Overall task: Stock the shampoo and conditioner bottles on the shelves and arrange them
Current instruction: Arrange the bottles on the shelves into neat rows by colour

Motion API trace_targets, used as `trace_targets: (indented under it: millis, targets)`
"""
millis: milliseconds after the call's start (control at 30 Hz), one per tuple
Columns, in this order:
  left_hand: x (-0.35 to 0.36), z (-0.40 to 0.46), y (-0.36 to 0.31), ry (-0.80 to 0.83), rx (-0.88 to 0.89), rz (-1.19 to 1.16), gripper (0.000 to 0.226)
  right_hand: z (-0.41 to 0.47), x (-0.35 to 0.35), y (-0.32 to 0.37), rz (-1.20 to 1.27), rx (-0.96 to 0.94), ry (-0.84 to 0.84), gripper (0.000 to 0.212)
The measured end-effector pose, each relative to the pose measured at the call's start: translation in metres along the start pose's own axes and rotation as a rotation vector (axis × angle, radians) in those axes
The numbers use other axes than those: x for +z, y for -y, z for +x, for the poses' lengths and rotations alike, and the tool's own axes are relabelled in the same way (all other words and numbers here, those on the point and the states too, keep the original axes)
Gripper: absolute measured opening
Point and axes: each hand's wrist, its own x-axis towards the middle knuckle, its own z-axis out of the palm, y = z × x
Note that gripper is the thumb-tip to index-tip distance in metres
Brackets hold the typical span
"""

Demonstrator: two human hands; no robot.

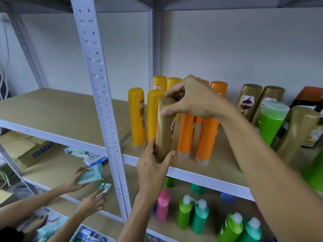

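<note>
**Placing a gold bottle on the upper shelf**

A white metal rack with tan boards stands against a pale wall. On the upper shelf (pixel 218 165), yellow bottles (pixel 137 117) stand at the left, orange bottles (pixel 206 135) beside them, and more gold bottles (pixel 248 102) farther right. The gold bottle (pixel 164 130) in hand stands cap-down at the shelf's near edge, just in front of the yellow and orange rows. The right hand (pixel 190 100) pinches its upper end between thumb and fingers; the left hand (pixel 153 165) grips its lower end. The bottle is probably rigid plastic with a smooth, glossy skin, moderately heavy if full, and tall on a narrow cap, so liable to tip; holding both ends seems soundest. On the lower shelf (pixel 192 229) stand green, teal and pink bottles.
</note>
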Motion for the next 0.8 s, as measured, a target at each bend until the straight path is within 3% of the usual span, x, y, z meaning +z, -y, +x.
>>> trace_targets:
  millis: [100,233,367,467,600,667,800]
  targets:
    - [0.006,-0.004,0.002,0.019,-0.009,0.024,0.059,-0.012,0.008,-0.007,0.055,0.043,-0.043,0.061]
    - [0.015,-0.019,-0.006,0.025,0.036,-0.01,0.06,-0.048,0.019,-0.02,0.214,0.068,-0.27,0.06]
    - [0.03,-0.036,-0.016,0.051,0.087,0.006,0.059,-0.108,0.035,-0.039,0.401,0.092,-0.603,0.036]
    - [0.045,-0.051,-0.03,0.059,0.092,0.042,0.058,-0.158,0.046,-0.065,0.448,0.168,-0.763,0.02]
    - [0.068,-0.073,-0.056,0.091,0.066,0.007,0.055,-0.207,0.055,-0.106,0.394,0.351,-0.937,0.016]
    - [0.08,-0.082,-0.07,0.101,0.052,0.008,0.052,-0.218,0.061,-0.127,0.309,0.433,-0.962,0.018]
    - [0.1,-0.091,-0.084,0.126,0.01,0.01,0.046,-0.222,0.075,-0.143,0.189,0.527,-0.818,0.04]
